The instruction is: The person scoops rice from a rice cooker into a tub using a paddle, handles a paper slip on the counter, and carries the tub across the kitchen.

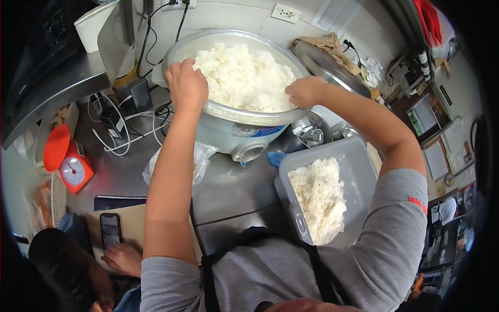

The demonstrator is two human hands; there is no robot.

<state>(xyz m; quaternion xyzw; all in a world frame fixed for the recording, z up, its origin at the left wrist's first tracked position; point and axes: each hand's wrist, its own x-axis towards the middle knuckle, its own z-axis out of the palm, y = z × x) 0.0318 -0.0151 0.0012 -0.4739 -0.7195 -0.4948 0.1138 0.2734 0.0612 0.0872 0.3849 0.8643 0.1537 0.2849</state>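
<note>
A large rice cooker heaped with cooked white rice stands against the wall. My left hand is closed over the left side of its rim, fingertips at the edge of the rice. On the right side of the rim, my right hand is closed with its fingers curled inward beside the rice. Whether a liner or net lies under my fingers is hidden. Nearer my body, a grey plastic tub holds a mound of rice along its left side.
A metal pot with utensils stands between cooker and tub. A round lid leans behind. An orange scale, cables and a plastic bag lie left. Another person's hand touches a phone at lower left.
</note>
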